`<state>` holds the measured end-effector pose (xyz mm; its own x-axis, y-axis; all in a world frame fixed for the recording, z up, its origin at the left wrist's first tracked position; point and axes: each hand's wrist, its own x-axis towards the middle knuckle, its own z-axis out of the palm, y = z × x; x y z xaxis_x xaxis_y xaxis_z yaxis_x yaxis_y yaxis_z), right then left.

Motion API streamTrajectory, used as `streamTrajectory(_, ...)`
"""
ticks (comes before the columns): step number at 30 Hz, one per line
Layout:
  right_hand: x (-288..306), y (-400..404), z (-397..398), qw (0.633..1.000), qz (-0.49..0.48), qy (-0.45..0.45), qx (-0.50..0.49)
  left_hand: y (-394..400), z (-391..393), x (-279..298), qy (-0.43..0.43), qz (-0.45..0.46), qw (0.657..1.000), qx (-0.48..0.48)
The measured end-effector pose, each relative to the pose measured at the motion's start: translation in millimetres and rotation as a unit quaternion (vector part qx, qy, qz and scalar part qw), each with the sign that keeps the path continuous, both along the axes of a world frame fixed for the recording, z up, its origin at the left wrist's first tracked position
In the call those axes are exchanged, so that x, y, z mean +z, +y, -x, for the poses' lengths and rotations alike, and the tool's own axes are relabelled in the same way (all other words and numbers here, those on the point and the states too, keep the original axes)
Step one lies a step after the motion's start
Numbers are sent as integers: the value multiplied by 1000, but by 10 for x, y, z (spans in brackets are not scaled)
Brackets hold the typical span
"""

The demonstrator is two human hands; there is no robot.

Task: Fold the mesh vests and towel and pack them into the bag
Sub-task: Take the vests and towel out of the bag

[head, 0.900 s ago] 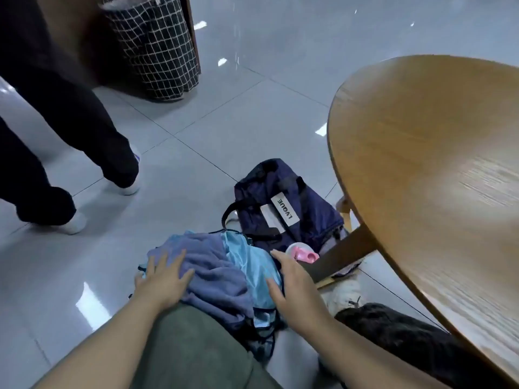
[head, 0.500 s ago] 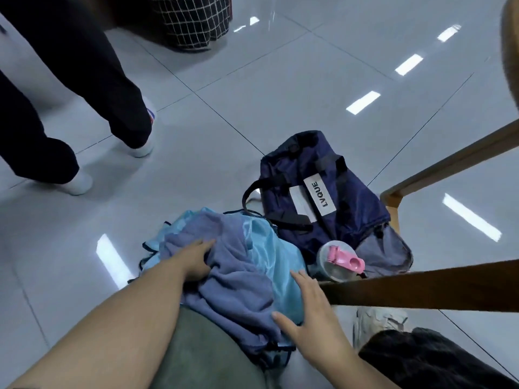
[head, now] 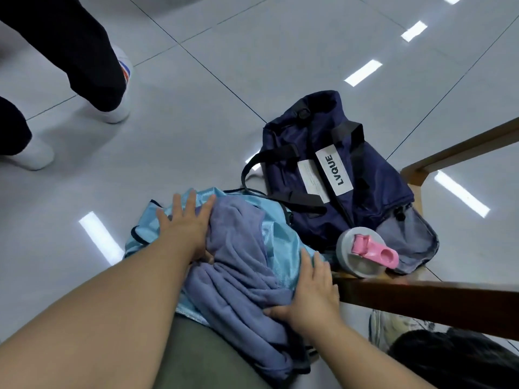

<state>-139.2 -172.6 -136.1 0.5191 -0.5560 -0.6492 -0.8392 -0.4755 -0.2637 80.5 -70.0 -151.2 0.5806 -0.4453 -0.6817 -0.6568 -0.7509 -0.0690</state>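
A crumpled blue-grey towel (head: 241, 270) lies on top of light blue mesh vests (head: 276, 237) heaped on the tiled floor in front of my knee. My left hand (head: 186, 226) rests flat on the pile's far left side, fingers spread over vest and towel. On the pile's right side lies my right hand (head: 310, 290), fingers straight on the vest, thumb against the towel. A navy duffel bag (head: 331, 175) with a white LVQUE label lies on the floor just beyond the pile, its mesh end pocket open.
A grey bottle with a pink lid (head: 365, 252) sits against the bag's mesh pocket. Wooden table rails (head: 438, 301) cross at the right. Another person's legs in dark trousers and white shoes (head: 112, 88) stand at the upper left.
The view has tilted down and nearer, so the tabletop has left the frame. My left hand slid farther forward over the pile; my right hand stays on its right side.
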Motion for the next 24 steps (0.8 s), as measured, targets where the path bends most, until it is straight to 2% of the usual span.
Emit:
streamTrajectory(3,-195,-173,-71,997,-27,58,-52,26,-108,-175,26,-18,999,31)
streamTrajectory(6,-421,-322,-98,986,-96,93,-101,132,-257,-470,74,-25,994,78)
streamTrajectory(11,-732,-413,-135,971,-188,101,-108,313,-467,-941,164,-14,981,100)
streamTrajectory(16,-1025,-524,-236,962,-217,131,-98,306,-464,-1117,176,3,978,114)
streamTrajectory(20,-1164,-656,-348,955,-249,128,-99,265,-501,-1154,209,22,965,159)
streamTrajectory(24,-1253,-641,-365,952,-263,85,-130,234,-562,-1209,212,17,965,153)
